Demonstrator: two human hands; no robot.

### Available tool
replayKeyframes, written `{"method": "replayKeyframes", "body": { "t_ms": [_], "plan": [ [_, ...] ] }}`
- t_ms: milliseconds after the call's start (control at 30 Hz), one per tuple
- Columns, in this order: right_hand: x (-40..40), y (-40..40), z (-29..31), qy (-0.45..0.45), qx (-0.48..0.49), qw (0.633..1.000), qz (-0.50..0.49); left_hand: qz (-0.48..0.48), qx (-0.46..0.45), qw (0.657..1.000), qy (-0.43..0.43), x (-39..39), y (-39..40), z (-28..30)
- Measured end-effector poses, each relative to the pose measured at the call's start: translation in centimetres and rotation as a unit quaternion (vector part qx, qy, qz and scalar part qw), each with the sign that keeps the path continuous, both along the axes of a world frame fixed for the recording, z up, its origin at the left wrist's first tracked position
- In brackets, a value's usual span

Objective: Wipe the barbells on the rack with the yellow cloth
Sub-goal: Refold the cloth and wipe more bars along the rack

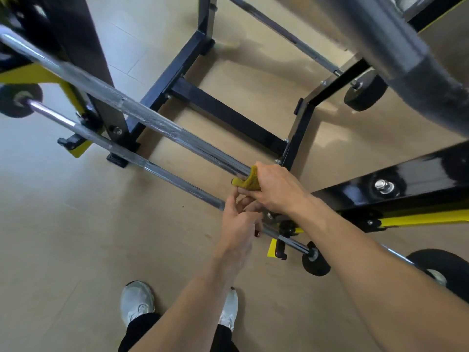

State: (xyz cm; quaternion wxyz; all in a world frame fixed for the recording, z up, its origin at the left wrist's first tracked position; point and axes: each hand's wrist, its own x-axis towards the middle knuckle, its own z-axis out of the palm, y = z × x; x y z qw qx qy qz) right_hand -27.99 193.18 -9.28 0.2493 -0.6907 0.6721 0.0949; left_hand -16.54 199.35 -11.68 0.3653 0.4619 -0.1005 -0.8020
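Two barbells lie across the rack (229, 115), and your right hand (275, 188) has the yellow cloth (247, 180) clenched around the upper barbell (142, 115) near its right end, left hand (238, 224) loose beside the lower barbell (101, 142), so next slide the cloth leftward.

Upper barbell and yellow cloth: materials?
Upper barbell: looks like bright plated steel, with mirror glints and a knurled crosshatch band. Yellow cloth, gripped in the right hand: matte, fuzzy, folded soft, probably microfibre or terry; weave too small to tell.
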Motion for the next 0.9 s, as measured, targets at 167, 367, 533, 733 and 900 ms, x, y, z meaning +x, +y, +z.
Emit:
{"method": "replayKeyframes", "body": {
  "t_ms": [167, 367, 533, 733, 900],
  "plan": [
    [3.7, -2.4, -0.6, -0.017, -0.030, 0.999, -0.015, 0.043, 0.003, 0.998, 0.040, 3.6, -2.1, 0.0],
    [8.4, -6.3, -0.5, -0.012, -0.034, 0.999, 0.012, 0.075, -0.009, 0.996, 0.037, 7.6, -4.5, 0.1],
    [11.7, -8.2, -0.6, 0.005, -0.043, 0.999, 0.026, 0.093, -0.010, 0.995, 0.027, 10.2, -6.0, 0.8],
    [14.4, -10.3, -0.8, 0.022, -0.047, 0.998, 0.030, 0.102, -0.008, 0.994, 0.041, 13.0, -7.9, 0.9],
    [16.7, -11.6, -1.1, 0.022, -0.038, 0.999, 0.030, 0.136, 0.004, 0.989, 0.048, 14.6, -9.4, 0.7]
  ]
}}
